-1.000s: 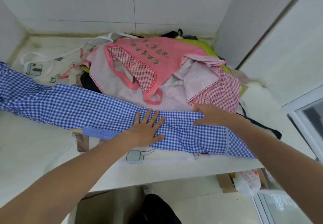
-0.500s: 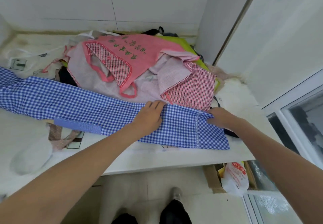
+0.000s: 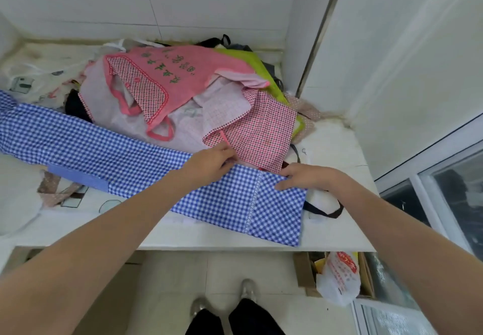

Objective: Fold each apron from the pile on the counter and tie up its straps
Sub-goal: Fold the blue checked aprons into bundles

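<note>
Blue gingham apron: spread on tabletop, left end cut off.
Left hand: apron's far edge pinched.
Right hand: apron's corner gripped, fingertips hidden.

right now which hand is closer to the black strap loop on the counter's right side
Right. The right hand grips the blue checked apron just up-left of the black strap loop; the left hand is farther left.
</note>
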Demonstrator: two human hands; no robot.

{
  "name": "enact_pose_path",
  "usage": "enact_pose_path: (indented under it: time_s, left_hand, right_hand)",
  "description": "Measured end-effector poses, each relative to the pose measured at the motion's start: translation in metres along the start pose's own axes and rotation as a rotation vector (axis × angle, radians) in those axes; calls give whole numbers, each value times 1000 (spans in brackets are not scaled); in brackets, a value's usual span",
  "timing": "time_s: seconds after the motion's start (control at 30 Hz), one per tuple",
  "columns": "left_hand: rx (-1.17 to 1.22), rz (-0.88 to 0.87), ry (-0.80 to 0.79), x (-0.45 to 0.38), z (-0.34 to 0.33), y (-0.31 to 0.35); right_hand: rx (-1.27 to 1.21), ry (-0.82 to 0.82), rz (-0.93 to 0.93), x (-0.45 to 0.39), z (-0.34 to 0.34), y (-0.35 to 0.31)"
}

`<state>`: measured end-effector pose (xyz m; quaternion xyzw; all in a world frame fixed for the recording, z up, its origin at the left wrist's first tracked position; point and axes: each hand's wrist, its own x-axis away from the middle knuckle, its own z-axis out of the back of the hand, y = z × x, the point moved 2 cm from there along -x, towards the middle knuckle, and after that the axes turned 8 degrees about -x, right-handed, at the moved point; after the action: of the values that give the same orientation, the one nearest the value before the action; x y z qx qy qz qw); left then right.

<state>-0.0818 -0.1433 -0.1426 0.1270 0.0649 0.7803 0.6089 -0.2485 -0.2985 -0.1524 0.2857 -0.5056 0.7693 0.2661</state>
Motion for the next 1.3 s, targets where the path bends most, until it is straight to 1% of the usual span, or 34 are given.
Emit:
enact_pose_path:
  time_s: [0.07, 0.17, 0.3, 0.37, 0.4, 0.5, 0.57, 0.63, 0.7, 0.73, 0.77, 0.8, 0.83, 0.9, 0.93, 0.97, 1.03, 1.07, 1.13, 1.23, 1.27, 1.3]
  left_hand:
    - [-22, -32, -4, -4, -9, 16]
    - [-62, -63, -81, -17, -21, 37]
    - [-59, -69, -174, -36, -30, 52]
    - [-26, -74, -179, -40, -32, 58]
    - [2, -56, -159, -40, -33, 60]
    - [61, 9, -99, -33, -39, 66]
    - [72, 31, -35, -22, -44, 73]
    - [42, 5, 40, -6, -51, 84]
    - [-11, -60, 102, 12, -61, 91]
    - [-46, -85, 151, 20, -65, 91]
    - [-89, -73, 213, 26, -71, 89]
    - [-134, -33, 272, 32, -75, 85]
    - [-171, 49, 322, 35, -80, 82]
    - [-234, 227, 362, 44, -82, 78]
    - [-259, 294, 353, 48, -87, 79]
    - [-274, 320, 325, 51, -91, 78]
    - [-275, 317, 250, 58, -98, 81]
    - [-263, 311, 246, 60, -101, 83]
    - [-212, 336, 318, 62, -99, 93]
    - [-97, 466, 503, 70, -95, 101]
    - [-74, 481, 528, 75, -94, 101]
    - [-74, 463, 543, 80, -96, 100]
  right_hand:
    - [-46, 38, 44, -1, -4, 4]
    - [-126, 95, 67, -2, -10, 10]
    - [-363, 253, 94, 12, -1, 17]
    - [-467, 332, 112, 17, 2, 22]
    - [-467, 337, 117, 18, 1, 22]
    - [-324, 220, 86, 13, -2, 19]
    - [-280, 164, 96, 6, -3, 14]
    - [-240, 145, 137, 0, 0, 9]
    - [-188, 91, 193, -6, 2, 4]
    - [-161, 61, 211, -7, 3, 2]
    - [-130, 21, 229, -8, 5, 0]
    - [-110, -9, 243, -8, 7, 0]
    - [-94, -43, 254, -8, 10, 0]
    - [-98, -101, 268, -7, 15, -2]
    - [-78, -140, 277, -6, 19, -2]
    - [-41, -169, 285, -6, 21, -4]
    - [26, -242, 247, -2, 22, -9]
    - [-9, -274, 195, -2, 23, -10]
    - [-200, -338, 118, -2, 24, -13]
    - [-539, -407, 132, -5, 25, -18]
    - [-604, -420, 149, -7, 25, -20]
    - [-592, -397, 185, -9, 23, -23]
